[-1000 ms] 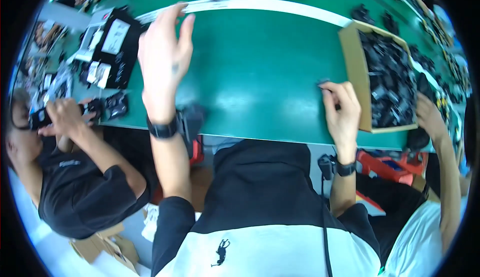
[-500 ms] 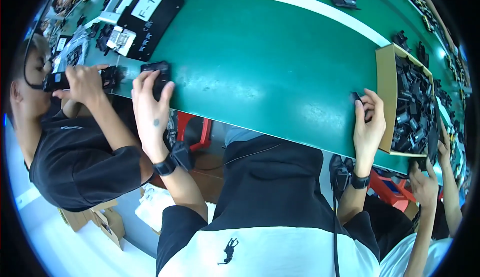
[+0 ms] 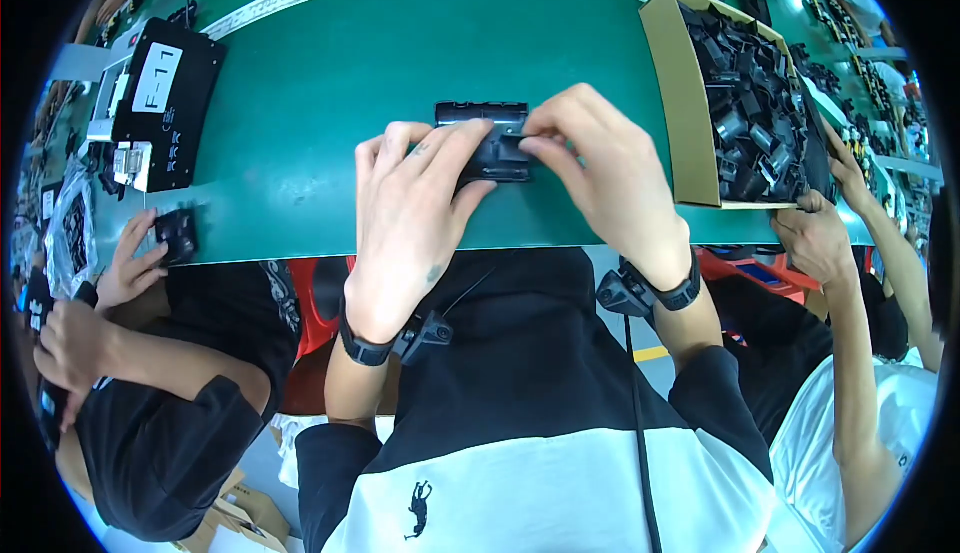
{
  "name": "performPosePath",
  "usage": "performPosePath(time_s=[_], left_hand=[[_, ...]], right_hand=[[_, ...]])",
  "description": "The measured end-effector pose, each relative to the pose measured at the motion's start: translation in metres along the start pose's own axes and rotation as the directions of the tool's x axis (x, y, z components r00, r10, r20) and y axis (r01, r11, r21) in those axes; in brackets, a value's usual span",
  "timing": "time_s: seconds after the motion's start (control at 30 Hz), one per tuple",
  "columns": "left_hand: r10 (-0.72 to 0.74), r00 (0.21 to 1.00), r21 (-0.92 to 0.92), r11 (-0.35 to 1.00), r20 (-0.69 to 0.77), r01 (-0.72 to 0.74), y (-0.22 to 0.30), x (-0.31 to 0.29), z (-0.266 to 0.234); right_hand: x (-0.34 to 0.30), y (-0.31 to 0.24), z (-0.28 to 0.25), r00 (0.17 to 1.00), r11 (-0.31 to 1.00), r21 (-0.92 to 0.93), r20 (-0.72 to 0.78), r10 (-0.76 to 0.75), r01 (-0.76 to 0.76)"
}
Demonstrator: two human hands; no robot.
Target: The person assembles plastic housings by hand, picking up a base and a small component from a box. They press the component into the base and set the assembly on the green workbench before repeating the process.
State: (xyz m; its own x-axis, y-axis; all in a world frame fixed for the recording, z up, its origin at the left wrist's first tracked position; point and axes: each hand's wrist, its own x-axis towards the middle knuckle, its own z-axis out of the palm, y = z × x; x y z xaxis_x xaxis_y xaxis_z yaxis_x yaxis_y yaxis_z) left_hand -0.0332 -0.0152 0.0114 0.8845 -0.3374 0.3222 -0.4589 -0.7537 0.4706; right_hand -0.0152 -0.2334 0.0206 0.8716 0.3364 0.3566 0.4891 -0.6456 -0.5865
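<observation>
A black rectangular plastic housing (image 3: 482, 111) with a ribbed far edge lies on the green table in front of me. My left hand (image 3: 405, 213) grips it from the left, fingertips across its top and the thumb at its near side. Between thumb and index finger, my right hand (image 3: 615, 173) pinches a small black plastic piece (image 3: 513, 145) against the right part of the housing. My fingers cover much of that piece, so its shape and whether it is seated cannot be made out.
An open cardboard box (image 3: 688, 103) heaped with black plastic parts stands at the right. A black-and-white bench machine (image 3: 170, 103) is at the left. One co-worker's hand (image 3: 130, 263) holds a black part at the left edge; another's hand (image 3: 815, 238) is by the box.
Both hands have come together at the middle, the left bringing the housing from the left and the right bringing the small piece from beside the box. My view has shifted too.
</observation>
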Motion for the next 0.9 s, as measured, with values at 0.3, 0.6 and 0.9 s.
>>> performPosePath(time_s=[0.3,0.6,0.9], left_hand=[[0.024,0.999,-0.046,0.999,-0.039,-0.025,-0.008,-0.008,0.013],[0.066,0.995,-0.071,0.995,-0.068,-0.071,-0.012,-0.012,0.019],[0.161,0.986,-0.045,0.986,-0.041,-0.163,-0.017,-0.004,0.018]], right_hand=[[0.006,0.006,0.012,0.99,0.973,-0.182,0.049,-0.132,0.139],[0.003,0.003,0.019,0.994,0.962,-0.255,0.069,-0.082,0.097],[0.026,0.012,0.006,0.946,0.928,-0.277,0.274,-0.174,0.251]])
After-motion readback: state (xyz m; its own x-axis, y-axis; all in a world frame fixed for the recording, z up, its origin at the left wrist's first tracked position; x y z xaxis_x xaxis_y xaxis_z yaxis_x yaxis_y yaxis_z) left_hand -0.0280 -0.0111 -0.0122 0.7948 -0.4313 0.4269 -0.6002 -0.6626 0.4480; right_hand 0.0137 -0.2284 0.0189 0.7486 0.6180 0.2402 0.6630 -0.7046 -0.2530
